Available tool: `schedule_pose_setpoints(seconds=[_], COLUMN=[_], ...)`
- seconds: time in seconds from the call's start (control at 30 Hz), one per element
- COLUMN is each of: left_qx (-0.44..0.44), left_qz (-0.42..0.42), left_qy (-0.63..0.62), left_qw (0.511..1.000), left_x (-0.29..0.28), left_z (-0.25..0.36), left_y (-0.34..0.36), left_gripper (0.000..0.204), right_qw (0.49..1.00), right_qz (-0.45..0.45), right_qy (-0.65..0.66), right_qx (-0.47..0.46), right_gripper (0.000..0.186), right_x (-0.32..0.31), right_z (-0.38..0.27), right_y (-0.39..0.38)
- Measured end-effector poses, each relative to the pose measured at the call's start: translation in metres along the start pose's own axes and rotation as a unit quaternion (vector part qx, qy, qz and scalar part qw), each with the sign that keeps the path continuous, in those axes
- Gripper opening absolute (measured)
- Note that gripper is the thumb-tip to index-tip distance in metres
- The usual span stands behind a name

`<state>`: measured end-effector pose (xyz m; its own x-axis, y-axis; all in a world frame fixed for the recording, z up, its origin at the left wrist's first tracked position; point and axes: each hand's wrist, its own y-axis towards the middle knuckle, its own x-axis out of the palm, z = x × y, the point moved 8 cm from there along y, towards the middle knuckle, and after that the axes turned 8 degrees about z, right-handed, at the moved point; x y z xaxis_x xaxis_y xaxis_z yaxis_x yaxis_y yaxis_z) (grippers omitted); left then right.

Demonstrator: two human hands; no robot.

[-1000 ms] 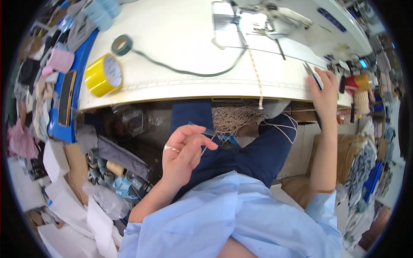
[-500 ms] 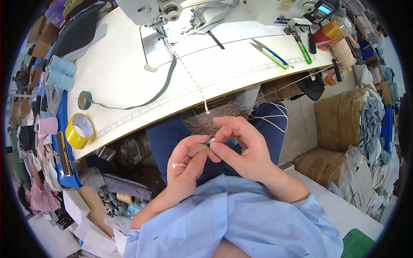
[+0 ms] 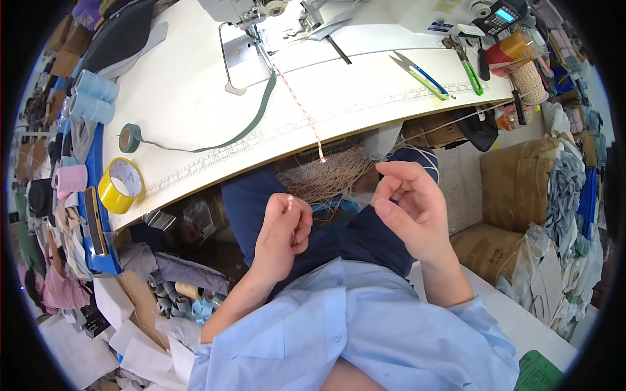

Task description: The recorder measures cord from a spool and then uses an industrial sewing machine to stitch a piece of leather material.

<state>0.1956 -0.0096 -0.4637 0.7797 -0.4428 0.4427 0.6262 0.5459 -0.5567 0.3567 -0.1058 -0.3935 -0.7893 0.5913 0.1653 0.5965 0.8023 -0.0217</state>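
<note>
My left hand is held over my lap with its fingers curled closed; whatever they may hold is hidden. A pale ring shows on one of its fingers. To the right, apart from it, my right hand has its thumb and fingers spread in a loose curve, with nothing clearly seen between them. Above both hands, an orange-and-white twisted cord runs from the sewing machine and hangs over the table's front edge. Dark green tape leads from its roll to the machine.
On the white table lie thread snips, green-handled scissors and a yellow tape roll. A heap of beige cord sits below the table edge. Blue thread spools stand left; cardboard boxes are at right.
My hands, together before, have come apart: the right moved right and its fingers spread, while the left curled closed and turned. The table and cord appear slightly shifted in the view.
</note>
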Motion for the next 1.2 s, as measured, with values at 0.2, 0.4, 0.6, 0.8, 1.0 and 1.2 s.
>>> schedule_pose_setpoints(seconds=[0.2,0.4,0.6,0.8,1.0,1.2], left_qx=[0.024,0.062,0.041,0.055,0.075,0.148], left_qz=[-0.004,-0.019,-0.046,-0.047,-0.015,0.014], left_qy=[0.082,0.089,0.022,0.059,0.053,0.171], left_qw=[0.996,0.994,0.998,0.996,0.996,0.974], left_x=[0.010,0.012,0.016,0.016,0.018,0.014], left_z=[0.007,0.009,0.003,-0.002,0.000,0.006], left_y=[-0.006,-0.007,-0.006,-0.006,-0.006,-0.005], left_gripper=[0.020,0.025,0.027,0.023,0.022,0.024], right_qw=[1.000,0.999,0.997,0.991,0.989,0.993], right_qz=[-0.013,-0.015,-0.020,-0.010,-0.016,0.022], right_qy=[-0.023,-0.034,-0.044,-0.089,-0.104,-0.070], right_qx=[-0.013,-0.039,-0.052,-0.096,-0.106,-0.088], right_gripper=[0.042,0.041,0.040,0.039,0.041,0.041], right_x=[0.021,0.030,0.038,0.039,0.044,0.043], right_z=[0.004,0.006,0.011,0.008,0.015,0.026], right_y=[0.000,-0.001,-0.001,0.002,0.000,-0.001])
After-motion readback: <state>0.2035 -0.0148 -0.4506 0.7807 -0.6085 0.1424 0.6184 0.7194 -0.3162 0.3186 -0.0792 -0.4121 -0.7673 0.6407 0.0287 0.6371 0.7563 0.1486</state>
